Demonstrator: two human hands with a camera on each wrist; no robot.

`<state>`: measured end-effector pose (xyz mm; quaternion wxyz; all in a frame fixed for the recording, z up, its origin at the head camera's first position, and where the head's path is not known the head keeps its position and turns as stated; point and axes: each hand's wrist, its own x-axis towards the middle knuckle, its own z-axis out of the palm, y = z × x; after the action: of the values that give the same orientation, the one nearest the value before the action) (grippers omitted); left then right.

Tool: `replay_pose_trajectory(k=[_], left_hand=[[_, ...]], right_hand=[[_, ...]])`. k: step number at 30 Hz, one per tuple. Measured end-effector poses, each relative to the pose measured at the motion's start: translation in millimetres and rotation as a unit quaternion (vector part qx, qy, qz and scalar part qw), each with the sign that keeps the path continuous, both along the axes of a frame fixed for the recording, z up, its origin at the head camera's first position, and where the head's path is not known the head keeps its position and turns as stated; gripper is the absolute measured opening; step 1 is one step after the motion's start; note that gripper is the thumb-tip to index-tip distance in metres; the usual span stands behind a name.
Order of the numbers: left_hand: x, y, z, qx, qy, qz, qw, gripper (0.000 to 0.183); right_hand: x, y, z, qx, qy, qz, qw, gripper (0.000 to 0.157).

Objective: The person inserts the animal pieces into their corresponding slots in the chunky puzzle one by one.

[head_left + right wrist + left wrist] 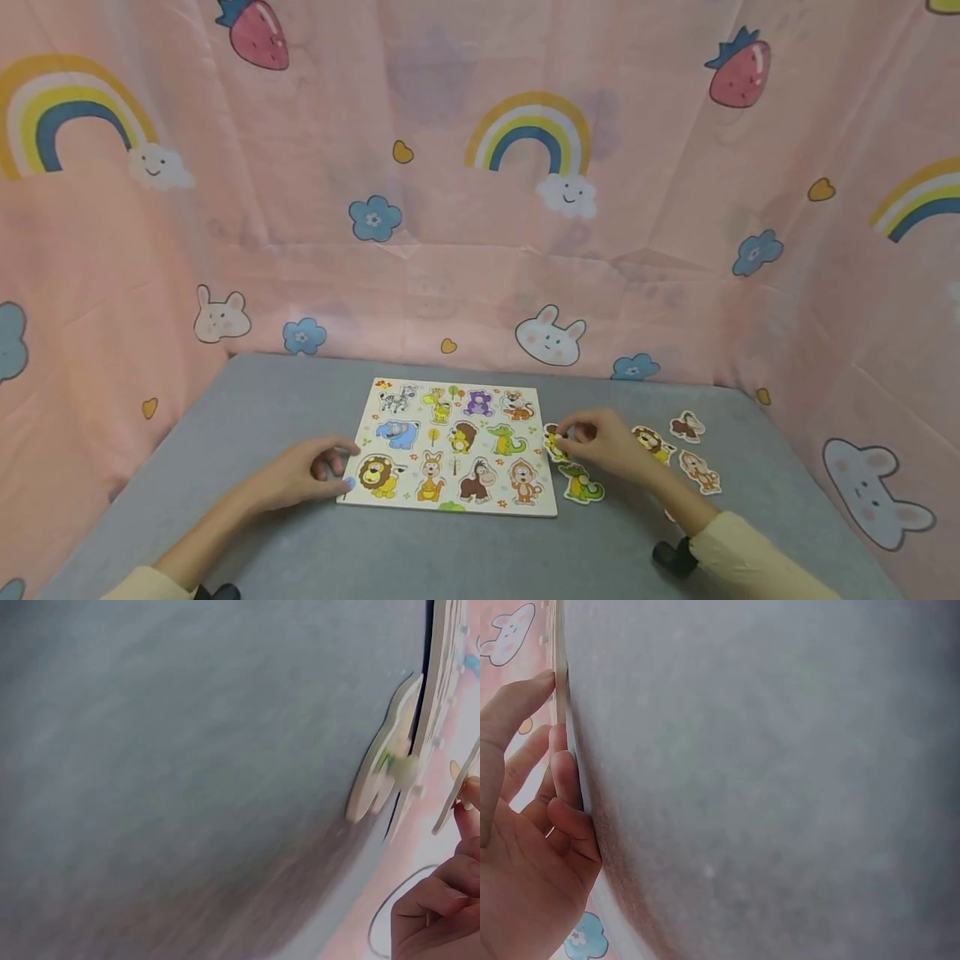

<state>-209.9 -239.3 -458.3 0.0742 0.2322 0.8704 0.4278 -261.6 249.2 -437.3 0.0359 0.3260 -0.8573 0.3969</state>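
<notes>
A white wooden puzzle board [480, 510] printed with animal pictures lies on the table. At its left edge, my left hand [311, 475] holds the board, thumb and fingertips right at the rim. My right hand [603, 442] pinches a brown-and-yellow animal puzzle piece [553, 446] beside the board's right edge. In the right wrist view this puzzle piece [454, 802] is tilted between thumb and fingertips, apart from the table. A green crocodile piece [581, 485] with a small knob lies just below that hand, close to the board.
Right of my right hand lie a lion piece [654, 446], a monkey piece [700, 473] and a brown animal piece [686, 427]. Part of another piece [669, 517] shows by my right forearm. Pink printed cloth [450, 283] hangs around the grey table [420, 558].
</notes>
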Motion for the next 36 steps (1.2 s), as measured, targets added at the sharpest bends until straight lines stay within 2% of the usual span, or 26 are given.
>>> replay_pose_trajectory(k=[4, 10, 19, 36], left_hand=[[0.7, 0, -0.1, -0.001, -0.002, 0.003, 1.0000, 0.044], [1.3, 0, 0.7, -0.001, -0.001, 0.002, 1.0000, 0.044], [1.4, 1, 1.6, -0.003, 0.010, -0.002, 0.9999, 0.044], [1.4, 0, 0.1, -0.004, 0.003, 0.005, 1.0000, 0.045]], right_hand=[[-0.3, -12, 2.2, 0.002, -0.010, 0.002, 1.000, 0.005], [-3.0, -27, 2.1, 0.022, -0.053, -0.012, 0.998, 0.007], [-5.6, -44, -1.2, 0.013, -0.046, 0.009, 0.999, 0.005], [-10.2, -79, -3.4, 0.007, -0.080, -0.001, 0.997, 0.005]])
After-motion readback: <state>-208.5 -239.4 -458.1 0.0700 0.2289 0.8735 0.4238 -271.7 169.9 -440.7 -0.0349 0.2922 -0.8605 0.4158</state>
